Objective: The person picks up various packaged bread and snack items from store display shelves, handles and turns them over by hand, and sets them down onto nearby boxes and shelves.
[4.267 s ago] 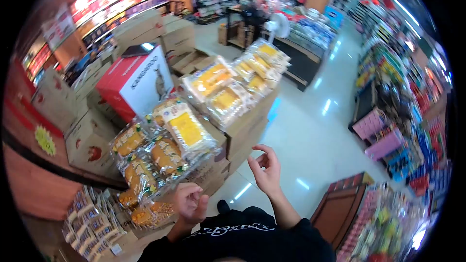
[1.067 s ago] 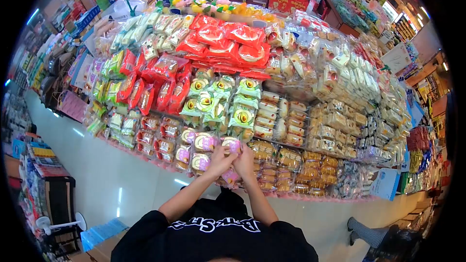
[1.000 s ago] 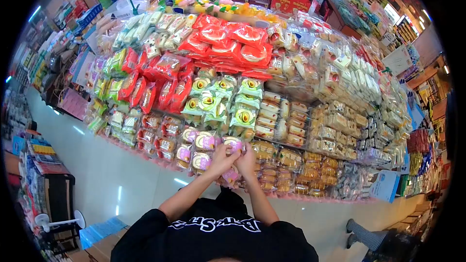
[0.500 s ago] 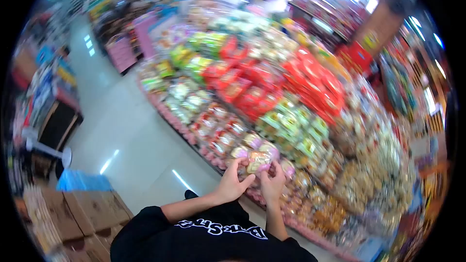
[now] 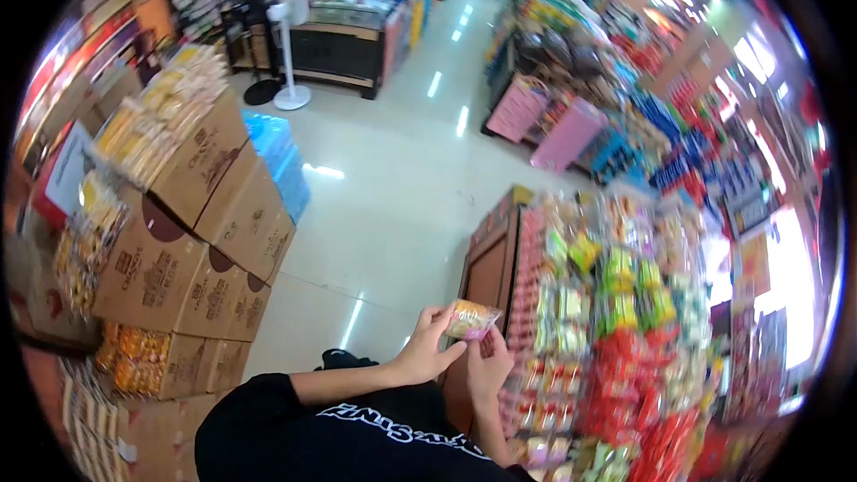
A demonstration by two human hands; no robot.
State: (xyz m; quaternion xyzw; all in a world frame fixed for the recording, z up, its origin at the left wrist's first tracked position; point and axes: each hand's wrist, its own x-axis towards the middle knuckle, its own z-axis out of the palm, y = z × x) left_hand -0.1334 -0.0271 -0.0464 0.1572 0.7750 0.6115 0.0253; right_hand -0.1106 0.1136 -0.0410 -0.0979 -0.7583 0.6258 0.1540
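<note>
A small wrapped pastry (image 5: 471, 319) in a clear wrapper with orange and purple parts is held up in front of my chest. My left hand (image 5: 428, 353) grips its left end between thumb and fingers. At the lower right corner, my right hand (image 5: 489, 364) pinches the wrapper's edge. Just to the right is the display stand (image 5: 528, 259) with its pink checked trim, where rows of wrapped snacks (image 5: 558, 375) lie. Small print on the wrapper cannot be read.
Stacked cardboard boxes (image 5: 214, 281) stand on the left, with bagged snacks (image 5: 165, 112) on top and a blue wrapped pack (image 5: 278, 161) beside them. A white fan (image 5: 287, 49) stands further back. Pale tiled floor (image 5: 384, 205) runs between the boxes and the display stand.
My view has turned left, so the display stand now lies to the right and the boxes show more fully. Both hands keep hold of the pastry, now over the aisle side of the stand.
</note>
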